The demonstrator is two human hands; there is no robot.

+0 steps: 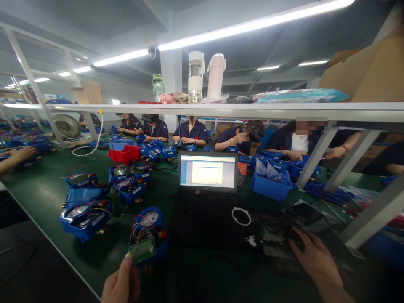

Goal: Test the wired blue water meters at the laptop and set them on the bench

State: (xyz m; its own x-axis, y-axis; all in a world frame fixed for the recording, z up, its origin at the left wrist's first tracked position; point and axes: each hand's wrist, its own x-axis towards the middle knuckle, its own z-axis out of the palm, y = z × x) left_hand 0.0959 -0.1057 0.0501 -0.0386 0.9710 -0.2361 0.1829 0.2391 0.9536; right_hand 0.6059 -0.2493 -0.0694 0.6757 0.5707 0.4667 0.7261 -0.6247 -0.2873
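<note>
Between thumb and fingers, my left hand [121,280] grips the near edge of a green circuit board [143,251] with a small display. Coloured wires run from the board into an open blue meter housing [162,246], where a round white dial [149,218] shows. My right hand [311,252] rests over a dark computer mouse [296,239], its fingers curved along it. Between the hands stands a black laptop [202,206] with its screen lit. A white ring [241,216] lies on the laptop's right palm rest.
More blue meter housings [85,221] with loose wires stand to the left. Behind them is a red bin [124,154]; a blue bin [271,185] holds plastic bags. A white shelf [202,108] with bottles crosses overhead, with slanting metal posts at right. Several co-workers sit across the bench.
</note>
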